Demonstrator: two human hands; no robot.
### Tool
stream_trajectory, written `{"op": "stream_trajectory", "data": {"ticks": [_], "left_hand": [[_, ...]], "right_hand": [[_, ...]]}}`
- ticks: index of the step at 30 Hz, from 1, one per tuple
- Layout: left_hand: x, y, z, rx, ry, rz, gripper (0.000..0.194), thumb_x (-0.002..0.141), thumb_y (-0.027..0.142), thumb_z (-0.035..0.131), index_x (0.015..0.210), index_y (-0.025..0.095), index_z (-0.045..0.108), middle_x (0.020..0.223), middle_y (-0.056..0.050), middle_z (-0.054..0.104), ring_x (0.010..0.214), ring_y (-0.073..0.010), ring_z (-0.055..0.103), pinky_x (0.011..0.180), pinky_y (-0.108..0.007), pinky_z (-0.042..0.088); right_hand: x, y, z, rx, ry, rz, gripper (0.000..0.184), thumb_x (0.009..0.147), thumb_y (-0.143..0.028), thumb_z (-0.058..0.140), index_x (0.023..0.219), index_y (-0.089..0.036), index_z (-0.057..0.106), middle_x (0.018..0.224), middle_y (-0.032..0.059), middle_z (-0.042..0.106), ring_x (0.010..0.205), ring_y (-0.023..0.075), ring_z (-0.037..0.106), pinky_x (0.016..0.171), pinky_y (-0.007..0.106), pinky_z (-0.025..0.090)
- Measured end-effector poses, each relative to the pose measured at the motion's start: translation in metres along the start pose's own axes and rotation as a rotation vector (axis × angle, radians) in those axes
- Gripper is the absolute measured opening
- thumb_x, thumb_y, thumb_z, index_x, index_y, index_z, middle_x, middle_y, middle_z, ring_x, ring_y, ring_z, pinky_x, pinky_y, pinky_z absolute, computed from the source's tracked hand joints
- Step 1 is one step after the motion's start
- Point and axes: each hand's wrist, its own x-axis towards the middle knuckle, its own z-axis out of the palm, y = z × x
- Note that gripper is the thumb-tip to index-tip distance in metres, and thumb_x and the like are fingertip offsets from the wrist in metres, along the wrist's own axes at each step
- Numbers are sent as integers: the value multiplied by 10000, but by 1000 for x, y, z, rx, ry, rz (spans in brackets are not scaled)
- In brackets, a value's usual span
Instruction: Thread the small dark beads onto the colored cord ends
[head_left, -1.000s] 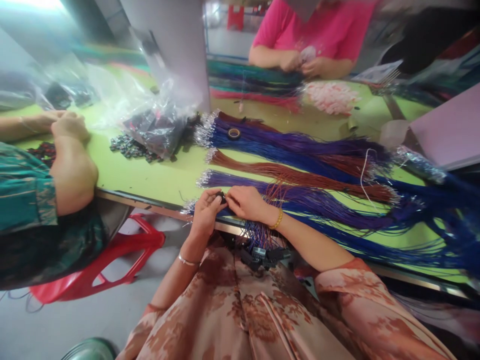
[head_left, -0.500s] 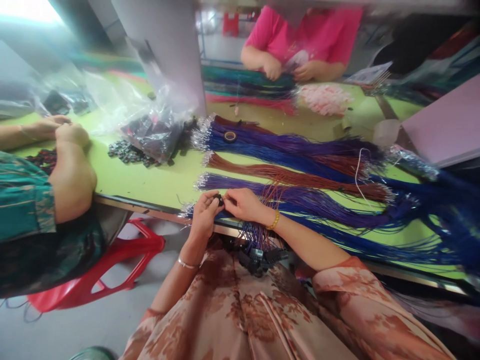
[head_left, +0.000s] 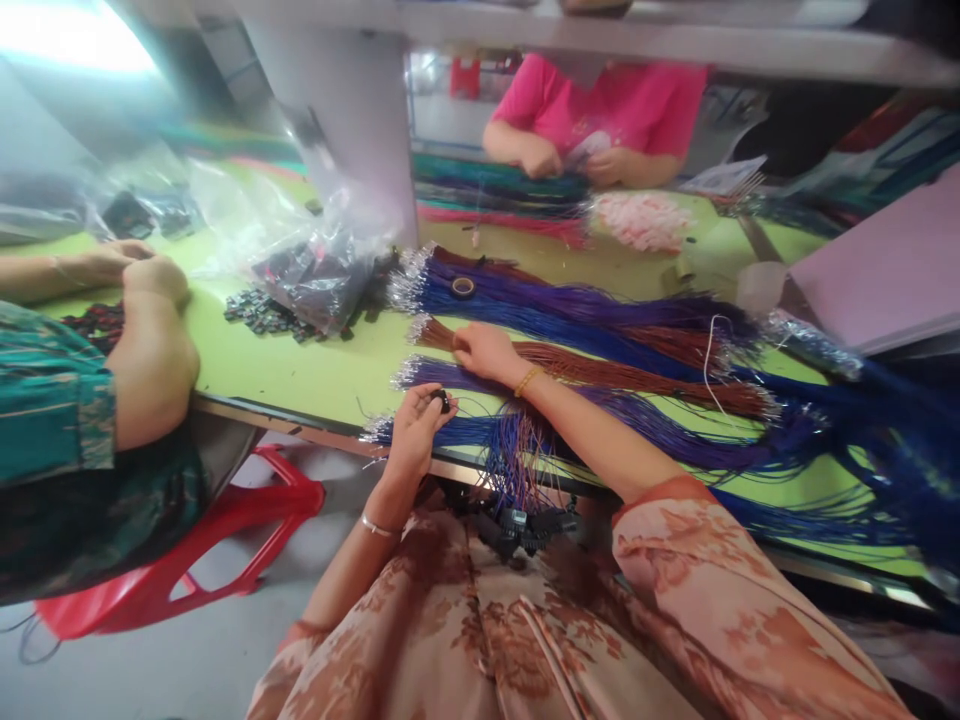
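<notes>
My left hand (head_left: 417, 424) pinches a small black connector housing (head_left: 441, 401) above the table's front edge. A thin wire seems to run from that housing to the right. My right hand (head_left: 486, 353) lies over the left part of a bundle of brown wires (head_left: 585, 362), its fingertips closed on the wires near their silvery terminal ends. Between my two hands runs a bundle of purple wires (head_left: 442, 376). Blue wires (head_left: 461, 430) lie beside my left hand. Wired black connectors (head_left: 517, 528) hang over the edge against my lap.
More blue and purple wires (head_left: 525, 300) lie behind, with a tape roll (head_left: 463, 287) on them. A plastic bag of black parts (head_left: 307, 280) stands left beside loose connectors (head_left: 262, 312). A co-worker's arm (head_left: 154, 320) is at far left; a person in pink (head_left: 592, 120) sits opposite. A red stool (head_left: 262, 520) stands below.
My right hand has left the connector housing and moved up and away onto the brown wires. My left hand keeps the housing in nearly the same spot. The view has tilted slightly upward.
</notes>
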Motion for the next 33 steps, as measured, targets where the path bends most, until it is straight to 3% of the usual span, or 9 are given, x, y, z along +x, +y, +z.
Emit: {"op": "stream_trajectory", "data": {"ticks": [4, 8, 12, 16, 20, 24, 29, 33], "left_hand": [[-1, -2, -3, 0, -15, -11, 317, 726, 287, 729, 976, 170, 573, 856, -22, 642, 845, -146, 664, 883, -384, 541], [-1, -1, -3, 17, -35, -14, 324, 732, 290, 727, 986, 168, 566, 860, -24, 643, 842, -145, 662, 876, -377, 538], [-2, -2, -3, 28, -33, -15, 340, 732, 303, 727, 995, 164, 561, 876, -26, 644, 846, -143, 660, 855, -353, 540], [-2, -2, -3, 20, -40, -19, 345, 727, 302, 733, 991, 158, 563, 868, -24, 642, 846, -146, 659, 852, -351, 541], [-3, -2, -4, 16, -44, -29, 338, 735, 294, 729, 997, 159, 562, 873, -31, 645, 851, -151, 657, 865, -365, 536], [-3, -3, -5, 13, -49, -35, 342, 736, 293, 727, 1003, 156, 561, 872, -37, 648, 854, -155, 656, 863, -369, 533], [-3, -4, -5, 14, -31, -30, 349, 727, 307, 731, 990, 156, 558, 872, -33, 645, 840, -156, 660, 841, -361, 536], [-4, -5, -5, 7, -38, -25, 360, 723, 321, 734, 990, 157, 557, 861, -30, 644, 840, -156, 659, 844, -366, 535]], "right_hand": [[10, 0, 15, -128, -16, 6, 245, 916, -243, 437, 984, -149, 653, 1025, 147, 664, 878, 236, 597, 714, 304, 393], [8, -4, 16, -216, -36, 17, 274, 900, -221, 464, 1104, -95, 597, 1046, 210, 655, 921, 275, 613, 748, 330, 420], [7, -6, 12, -240, -67, -14, 274, 936, -269, 415, 1111, -136, 580, 1101, 176, 648, 957, 272, 618, 754, 329, 443], [6, -6, 10, -265, -110, 12, 236, 928, -214, 406, 1070, -143, 580, 1081, 161, 658, 967, 266, 625, 764, 317, 442], [4, -4, 6, -227, -73, 47, 250, 940, -248, 403, 1099, -126, 551, 1034, 169, 672, 888, 259, 639, 753, 307, 422], [12, -8, 4, -117, -48, 52, 242, 934, -254, 409, 1018, -133, 600, 965, 129, 699, 830, 225, 631, 713, 278, 388], [39, -20, 10, 54, -13, -39, 209, 849, -187, 475, 889, -124, 670, 913, 104, 712, 790, 180, 601, 690, 254, 351], [52, -18, 10, 119, -14, 29, 195, 771, -196, 522, 752, -110, 696, 782, 94, 702, 673, 152, 548, 630, 252, 327]]}}
